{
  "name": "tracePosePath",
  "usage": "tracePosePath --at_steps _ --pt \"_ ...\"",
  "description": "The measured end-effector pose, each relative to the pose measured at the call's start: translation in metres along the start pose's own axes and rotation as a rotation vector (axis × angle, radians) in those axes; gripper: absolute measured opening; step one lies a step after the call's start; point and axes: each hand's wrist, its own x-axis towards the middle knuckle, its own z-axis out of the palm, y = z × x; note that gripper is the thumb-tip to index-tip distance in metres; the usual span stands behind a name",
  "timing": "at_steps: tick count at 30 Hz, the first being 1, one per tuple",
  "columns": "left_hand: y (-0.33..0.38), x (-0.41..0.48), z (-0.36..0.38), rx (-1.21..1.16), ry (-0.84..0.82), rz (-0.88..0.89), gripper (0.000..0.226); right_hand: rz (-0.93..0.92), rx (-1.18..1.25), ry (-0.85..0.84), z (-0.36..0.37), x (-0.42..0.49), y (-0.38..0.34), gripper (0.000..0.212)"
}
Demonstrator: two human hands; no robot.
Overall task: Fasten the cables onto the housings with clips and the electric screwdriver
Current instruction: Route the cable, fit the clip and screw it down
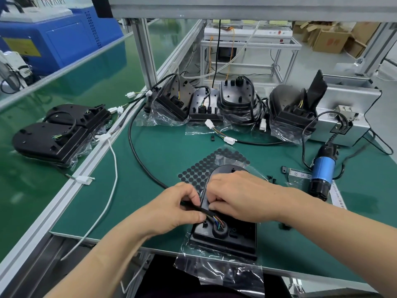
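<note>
A black housing [240, 235] lies in a clear plastic bag at the near edge of the green mat. Its black cable [137, 155] runs off to the far left; coloured wires enter a round grommet [220, 230] on the housing. My left hand [182, 207] pinches the cable just before the grommet. My right hand [238, 194] presses down on the housing beside the cable, fingertips hidden, so I cannot tell if a clip is under them. The blue electric screwdriver [322, 171] lies on the mat to the right, untouched. Small black clips [284, 169] lie near it.
Several bagged housings with cables [229, 104] stand in a row at the back, two more [58, 134] on the left belt. A sheet of black round pads [204, 164] lies under the housing's far end. A metal box [348, 108] stands at the right.
</note>
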Motion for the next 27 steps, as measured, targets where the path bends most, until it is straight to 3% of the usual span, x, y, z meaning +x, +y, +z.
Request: tracePosePath --at_steps 8,18,22,27 --pt "0.001 0.000 0.001 -0.019 -0.005 0.008 0.023 0.020 -0.106 -0.025 -0.003 0.007 -0.013 0.014" --pt "0.005 -0.002 0.000 -0.015 -0.029 0.000 0.024 0.042 0.096 0.060 0.000 0.004 0.005 0.013" --pt "0.014 -0.004 -0.006 -0.019 -0.065 0.042 0.021 0.062 0.265 0.209 0.000 -0.002 0.012 0.009" --pt "0.031 0.002 -0.002 -0.335 0.059 -0.035 0.016 -0.105 0.046 0.544 0.005 -0.005 0.001 0.015"
